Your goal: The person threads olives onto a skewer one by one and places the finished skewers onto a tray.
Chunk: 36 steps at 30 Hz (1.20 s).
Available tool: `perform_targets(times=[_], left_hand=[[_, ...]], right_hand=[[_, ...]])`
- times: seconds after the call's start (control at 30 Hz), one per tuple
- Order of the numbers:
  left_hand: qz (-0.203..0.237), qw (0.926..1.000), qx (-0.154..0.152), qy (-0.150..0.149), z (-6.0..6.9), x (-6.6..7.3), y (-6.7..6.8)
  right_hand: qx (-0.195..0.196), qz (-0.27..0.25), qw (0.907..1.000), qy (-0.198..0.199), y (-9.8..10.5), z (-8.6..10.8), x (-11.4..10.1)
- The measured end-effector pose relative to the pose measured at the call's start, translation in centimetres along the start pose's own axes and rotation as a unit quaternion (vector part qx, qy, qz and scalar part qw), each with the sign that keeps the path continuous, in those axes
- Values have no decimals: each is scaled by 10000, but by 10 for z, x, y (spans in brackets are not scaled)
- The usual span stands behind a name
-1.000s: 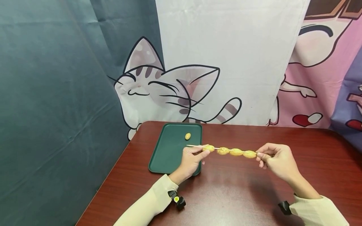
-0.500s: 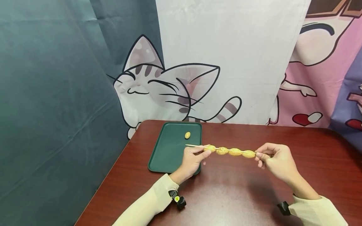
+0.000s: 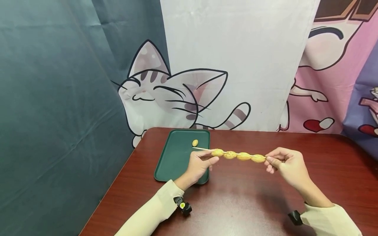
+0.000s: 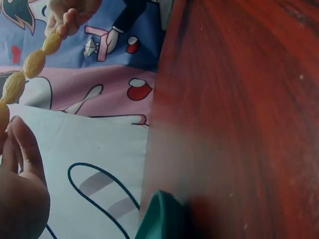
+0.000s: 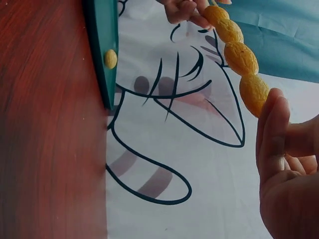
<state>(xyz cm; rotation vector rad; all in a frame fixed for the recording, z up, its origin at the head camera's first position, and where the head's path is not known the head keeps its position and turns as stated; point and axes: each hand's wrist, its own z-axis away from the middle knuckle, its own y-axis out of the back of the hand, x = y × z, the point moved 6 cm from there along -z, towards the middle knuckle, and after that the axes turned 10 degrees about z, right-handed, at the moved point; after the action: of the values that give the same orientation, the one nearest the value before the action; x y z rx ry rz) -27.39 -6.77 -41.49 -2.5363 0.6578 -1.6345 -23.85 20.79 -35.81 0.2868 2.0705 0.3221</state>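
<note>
Several wrinkled yellow ovals, like small potatoes [image 3: 243, 156], are threaded in a row on a thin wooden skewer [image 3: 202, 149] held above the table. My right hand [image 3: 290, 165] pinches the skewer's right end, beside the last oval; in the right wrist view the fingertips meet that lowest oval [image 5: 253, 94]. My left hand [image 3: 198, 167] is at the leftmost oval [image 3: 217, 152], with its thumb just below it and its fingers loosely apart. The bare pointed end sticks out to the left, over the tray. One loose yellow oval [image 3: 195, 143] lies on the green tray [image 3: 174, 160].
A dark red wooden table [image 3: 242, 203] bears the tray at its far left. Behind it hangs a cloth with a cartoon cat [image 3: 165, 108], and a dark teal cloth [image 3: 59, 131] runs along the left side.
The leftmost oval has slid right along the skewer, toward the others. The skewer's pointed left end has risen slightly, and my left thumb has come off that oval. My right hand keeps its pinch.
</note>
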Motion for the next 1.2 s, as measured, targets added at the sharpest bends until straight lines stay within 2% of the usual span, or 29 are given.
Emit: perform_targets(times=[0.1, 0.17, 0.27, 0.33, 0.4, 0.47, 0.53, 0.57, 0.63, 0.7, 0.73, 0.83, 0.93, 1.1, 1.17, 1.2], left_hand=[[-155, 9988, -192, 423, 1, -5, 6], [-404, 9966, -189, 686, 3, -9, 16], [-1021, 9904, 185, 909, 4, -11, 39], [-1494, 9822, 526, 1011, 2, -10, 57], [-1971, 9723, 766, 991, -5, -7, 72], [-2528, 9594, 839, 923, -15, -4, 85], [-3190, 9409, 824, 778, -27, -1, 96], [-3512, 9295, 842, 754, -32, 0, 101], [-4139, 9017, 921, 847, -42, -1, 109], [-4570, 8772, 1006, 1075, -50, -5, 116], [-4694, 8685, 1032, 1210, -53, -8, 118], [-4883, 8518, 1054, 1580, -62, -17, 121], [-5025, 8410, 1039, 1715, -68, -24, 120], [-5413, 8097, 1026, 2021, -74, -32, 123], [-5525, 7985, 1026, 2159, -75, -34, 124], [-5555, 7953, 1035, 2198, -76, -35, 125]], right_hand=[[55, -233, 9997, -33, 3, -2, 2], [96, -315, 9995, -38, 6, -2, 3], [124, -438, 9990, -38, 8, -3, 5], [117, -523, 9986, -22, 9, -4, 6], [130, -635, 9979, 2, 10, -4, 5], [152, -733, 9972, 26, 12, -5, 5], [182, -767, 9969, 36, 14, -5, 5], [200, -786, 9967, 29, 15, -5, 5], [222, -769, 9968, 0, 17, -5, 5], [228, -780, 9967, -33, 18, -4, 6], [231, -812, 9964, -48, 19, -4, 6], [259, -863, 9959, -35, 22, -3, 5], [267, -873, 9958, -11, 24, -3, 5], [215, -776, 9967, -36, 23, -2, 5], [193, -778, 9968, -25, 21, -2, 4], [189, -797, 9966, -17, 20, -2, 4]])
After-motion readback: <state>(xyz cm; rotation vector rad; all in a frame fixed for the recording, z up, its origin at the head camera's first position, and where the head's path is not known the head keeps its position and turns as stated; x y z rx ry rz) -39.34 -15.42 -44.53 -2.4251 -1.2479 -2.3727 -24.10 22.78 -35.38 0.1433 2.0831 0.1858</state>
